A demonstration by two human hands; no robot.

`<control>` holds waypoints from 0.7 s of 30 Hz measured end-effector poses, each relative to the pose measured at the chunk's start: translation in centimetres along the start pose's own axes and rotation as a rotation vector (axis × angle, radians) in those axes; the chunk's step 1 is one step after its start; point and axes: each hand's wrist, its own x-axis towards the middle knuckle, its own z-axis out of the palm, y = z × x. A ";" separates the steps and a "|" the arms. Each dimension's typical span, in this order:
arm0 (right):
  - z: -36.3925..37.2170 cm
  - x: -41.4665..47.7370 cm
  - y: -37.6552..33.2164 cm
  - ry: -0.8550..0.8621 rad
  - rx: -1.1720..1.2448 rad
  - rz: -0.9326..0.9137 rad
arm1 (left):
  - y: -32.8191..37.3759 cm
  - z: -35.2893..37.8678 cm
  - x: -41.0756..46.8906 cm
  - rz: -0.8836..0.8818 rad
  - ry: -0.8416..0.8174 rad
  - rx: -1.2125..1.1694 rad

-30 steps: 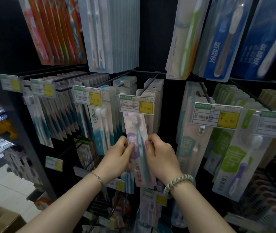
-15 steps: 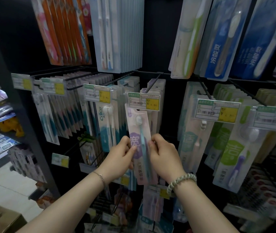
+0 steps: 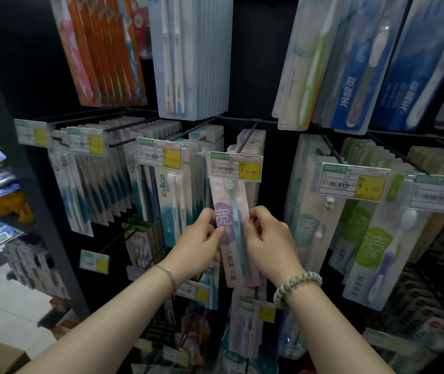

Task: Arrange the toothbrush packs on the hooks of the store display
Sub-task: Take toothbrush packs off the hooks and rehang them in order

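A pink and purple toothbrush pack (image 3: 233,228) with a teal brush hangs upright at the front of a black hook (image 3: 246,140). Its top is tucked behind the hook's price tag (image 3: 235,166). My left hand (image 3: 200,242) pinches the pack's left edge and my right hand (image 3: 271,240) pinches its right edge, both at mid height. More packs of the same kind hang behind it on that hook.
Other hooks carry rows of packs: blue and white ones (image 3: 172,209) to the left, green ones (image 3: 372,252) to the right, larger packs (image 3: 191,55) above. A dark shelf upright (image 3: 40,211) stands at the left. Lower hooks with tags (image 3: 257,310) sit under my hands.
The pack has risen a little with both hands, and its top now sits behind the price tag. My view has shifted slightly up and left.
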 end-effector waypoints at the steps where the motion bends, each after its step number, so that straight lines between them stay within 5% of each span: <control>1: -0.1 0.2 0.0 0.006 -0.001 0.001 | 0.0 0.0 0.2 0.012 0.004 -0.006; 21: 0.6 1.6 1.2 0.039 0.011 0.057 | -0.8 0.5 3.0 0.060 -0.056 -0.043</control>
